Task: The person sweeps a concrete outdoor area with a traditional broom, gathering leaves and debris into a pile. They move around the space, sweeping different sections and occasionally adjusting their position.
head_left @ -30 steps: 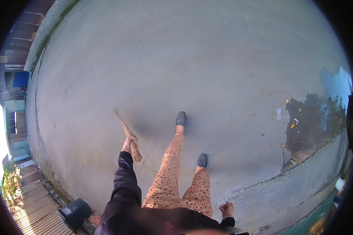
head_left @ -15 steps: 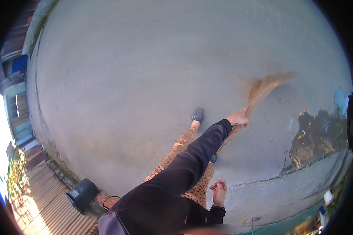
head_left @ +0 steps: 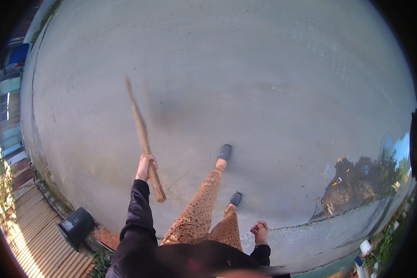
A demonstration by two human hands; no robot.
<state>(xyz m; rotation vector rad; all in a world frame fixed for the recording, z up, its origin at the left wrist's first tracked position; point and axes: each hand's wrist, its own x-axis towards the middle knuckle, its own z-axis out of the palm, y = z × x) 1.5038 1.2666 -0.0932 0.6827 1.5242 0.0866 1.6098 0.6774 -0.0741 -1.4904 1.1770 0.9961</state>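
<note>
My left hand (head_left: 146, 167) is closed round a straw-coloured hand broom (head_left: 140, 127), near its thick butt end. The broom slants up and away from me at the left, its thin far end blurred by motion over the grey concrete floor (head_left: 282, 120). Whether its tip touches the floor I cannot tell. Low at the right, beside my leg, my right hand (head_left: 261, 231) hangs with curled fingers; nothing clear shows in it. My feet in dark slip-on shoes (head_left: 224, 152) stand between the two hands, one ahead of the other.
A puddle (head_left: 356, 185) mirroring trees lies at the right, with leaf scraps near it, along a low concrete ledge (head_left: 310, 241). At the lower left are a black bucket (head_left: 76, 227), bricks (head_left: 106, 237) and corrugated sheeting (head_left: 37, 231). A white container (head_left: 365, 247) stands lower right.
My left arm has swung from the right across to the left, carrying the broom with it. My feet have shifted as I step. My right hand stays low, its fingers more curled.
</note>
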